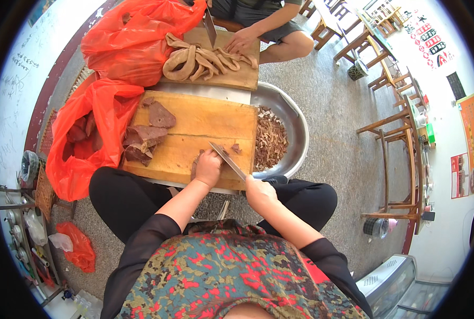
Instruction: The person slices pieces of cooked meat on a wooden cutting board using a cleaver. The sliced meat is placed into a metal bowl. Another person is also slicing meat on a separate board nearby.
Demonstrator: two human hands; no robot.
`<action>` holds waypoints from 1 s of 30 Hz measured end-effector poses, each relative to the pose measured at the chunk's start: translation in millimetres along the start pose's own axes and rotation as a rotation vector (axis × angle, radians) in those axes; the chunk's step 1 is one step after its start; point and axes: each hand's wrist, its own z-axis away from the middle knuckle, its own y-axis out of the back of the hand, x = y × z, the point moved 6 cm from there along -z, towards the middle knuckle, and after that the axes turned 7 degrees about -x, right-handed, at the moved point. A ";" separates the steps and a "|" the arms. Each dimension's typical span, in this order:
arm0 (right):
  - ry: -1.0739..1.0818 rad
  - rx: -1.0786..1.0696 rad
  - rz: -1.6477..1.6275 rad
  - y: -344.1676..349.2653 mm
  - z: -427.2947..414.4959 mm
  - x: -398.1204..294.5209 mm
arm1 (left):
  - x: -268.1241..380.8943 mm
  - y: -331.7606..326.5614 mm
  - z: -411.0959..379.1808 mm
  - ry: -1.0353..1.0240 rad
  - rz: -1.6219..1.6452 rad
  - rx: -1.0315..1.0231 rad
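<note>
My right hand (259, 193) is closed around the handle of a kitchen knife (233, 162), its blade slanting up and left over the near part of a wooden cutting board (205, 115). Beside the blade, my left hand (209, 165) presses on a dark piece of meat (194, 169), mostly hidden beneath the fingers. A small meat scrap (236, 148) lies right of the blade. Larger brown meat slabs (162, 115) rest at the board's left. Against the board's right edge is a round metal basin (295, 131) holding many cut meat strips (271, 139).
Across from me, a person's hand (241, 41) touches pale tubular meat on a second board (237, 81), near a cleaver blade (210, 28). Red plastic bags (119, 44) stand at the left, the nearer one (113, 147) holding meat. Wooden benches (384, 159) stand at the right.
</note>
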 end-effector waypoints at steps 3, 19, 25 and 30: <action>0.026 0.045 0.049 -9.7 -9.5 3.3 | -1.3 -3.5 1.8 0.048 -0.067 -0.132; 0.100 0.172 -0.066 -9.8 -9.2 24.3 | 2.8 11.0 4.9 0.133 -0.007 -0.116; 0.131 0.133 0.054 8.2 26.8 10.2 | 9.4 16.7 2.8 0.130 0.070 -0.072; 0.068 0.092 0.029 -10.9 -0.4 5.8 | 7.4 14.1 3.7 0.090 0.009 -0.043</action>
